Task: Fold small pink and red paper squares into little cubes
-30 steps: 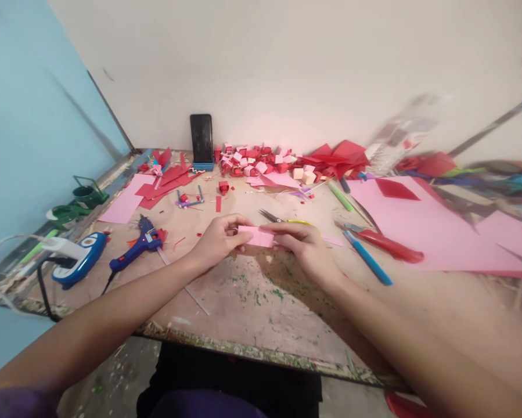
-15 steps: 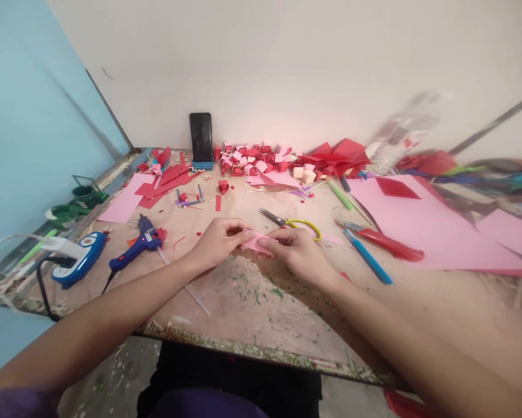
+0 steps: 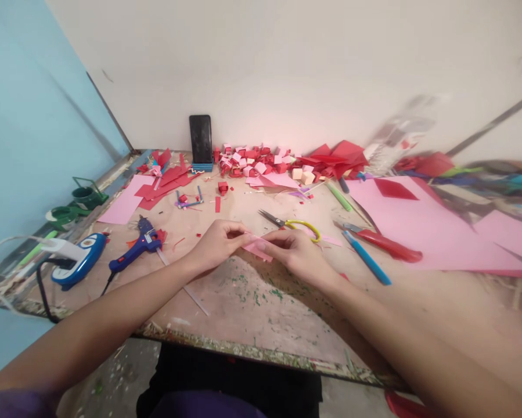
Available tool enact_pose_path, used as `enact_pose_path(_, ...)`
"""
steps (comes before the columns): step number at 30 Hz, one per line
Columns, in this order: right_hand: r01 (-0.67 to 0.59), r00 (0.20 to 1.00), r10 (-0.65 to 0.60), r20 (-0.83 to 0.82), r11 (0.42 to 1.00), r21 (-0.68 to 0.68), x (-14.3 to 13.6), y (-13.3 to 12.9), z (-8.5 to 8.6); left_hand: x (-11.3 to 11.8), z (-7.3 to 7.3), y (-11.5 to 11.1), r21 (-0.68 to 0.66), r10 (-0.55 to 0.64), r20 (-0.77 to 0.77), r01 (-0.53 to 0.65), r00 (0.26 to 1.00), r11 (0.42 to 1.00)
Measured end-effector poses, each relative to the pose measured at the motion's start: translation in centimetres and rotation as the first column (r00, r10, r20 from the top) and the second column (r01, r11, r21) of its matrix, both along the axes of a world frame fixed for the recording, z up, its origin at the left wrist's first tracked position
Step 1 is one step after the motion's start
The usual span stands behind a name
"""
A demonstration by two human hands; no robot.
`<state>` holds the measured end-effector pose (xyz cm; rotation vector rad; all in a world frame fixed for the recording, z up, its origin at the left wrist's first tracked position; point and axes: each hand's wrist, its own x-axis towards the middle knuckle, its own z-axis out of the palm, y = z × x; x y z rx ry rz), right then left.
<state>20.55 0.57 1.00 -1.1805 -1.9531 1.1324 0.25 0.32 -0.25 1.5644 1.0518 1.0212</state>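
Observation:
A small piece of pink paper point(image 3: 257, 247) is pinched between my two hands above the middle of the table. My left hand point(image 3: 219, 244) grips its left end between thumb and fingers. On the other end, the thumb and fingers of my right hand point(image 3: 298, 251) are closed. Whether the paper is folded there is hard to tell. Just beyond my right hand lie scissors point(image 3: 302, 226) with yellow handles. To the right of that hand rest a blue stick-like tool point(image 3: 367, 258) and a red-handled cutter point(image 3: 389, 244).
A blue glue gun point(image 3: 139, 244) and a blue power socket point(image 3: 78, 264) with cables are at the left. A phone point(image 3: 201, 139) stands against the wall beside a heap of red and pink paper cubes point(image 3: 256, 161). Large pink sheets point(image 3: 430, 232) cover the right side.
Both hands stay close together in nearly the same place. The pink paper has tilted, its right end now lower, and my right thumb has shifted on it.

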Motion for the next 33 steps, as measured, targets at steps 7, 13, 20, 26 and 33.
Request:
enact_pose_path(7, -0.017, 1.0, 0.016, 0.01, 1.0, 0.021, 0.0, -0.1, 0.0, 0.1, 0.6, -0.7, 0.024, -0.021, -0.085, 0.023, 0.996, 0.999)
enact_pose_path(13, -0.029, 0.999, 0.029, -0.02, 1.0, -0.005, 0.1, 0.0, -0.4, 0.0, 0.2, -0.3, 0.014, -0.016, -0.045, 0.017, 0.999, 1.0)
enact_pose_path(20, 0.011, 1.0, -0.011, -0.005, 1.0, 0.012, 0.2, 0.3, -0.5, 0.3, -0.2, -0.2, -0.047, -0.045, 0.016, 0.046, 0.999, 0.998)
enact_pose_path(26, 0.118, 0.992, -0.116, -0.041, 0.992, 0.041, 0.0, 0.0, -0.2, 0.1, -0.3, -0.2, -0.08, 0.027, 0.032, -0.025, 0.999, 0.996)
enact_pose_path(33, -0.041, 0.992, -0.001, 0.123, 0.941, 0.335, -0.3, -0.6, -0.4, 0.0, -0.8, 0.2, -0.125, 0.047, 0.11, -0.033, 0.993, 0.992)
